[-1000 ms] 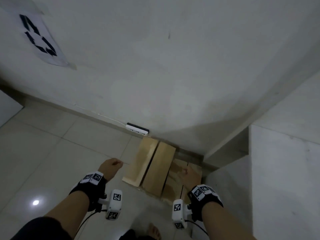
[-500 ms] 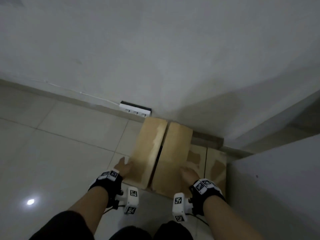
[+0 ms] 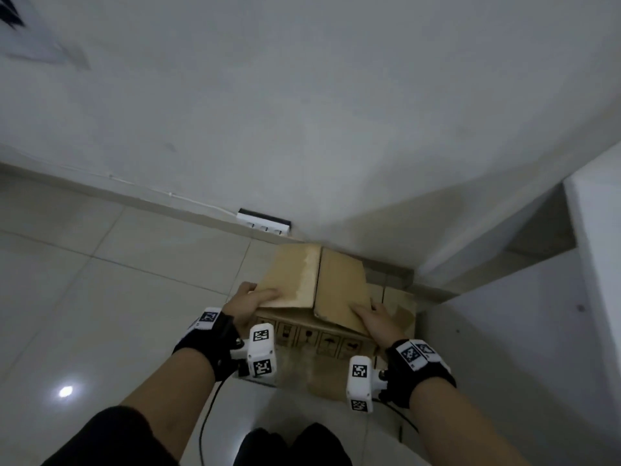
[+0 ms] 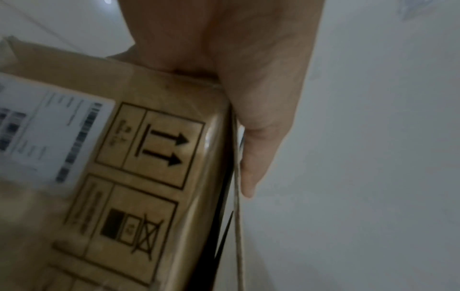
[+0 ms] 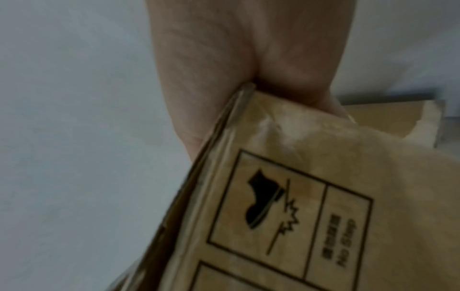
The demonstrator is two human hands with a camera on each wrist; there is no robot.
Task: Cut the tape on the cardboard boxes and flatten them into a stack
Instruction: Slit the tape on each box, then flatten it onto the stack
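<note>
Since half a second ago, when both hands lay flat on it, the cardboard box [image 3: 316, 290] has been gripped at its near corners by left hand [image 3: 247, 306] and right hand [image 3: 378, 319] and raised off the floor [image 3: 100, 297] near the far wall; flaps loose, so flattening likely follows.

A white power strip [image 3: 263, 223] lay on the pale tiled floor [image 3: 100, 297] against the grey wall [image 3: 302, 112], its thin cable [image 3: 168, 194] running along the skirting. A white cabinet [image 3: 537, 331] stood in the corner.
</note>
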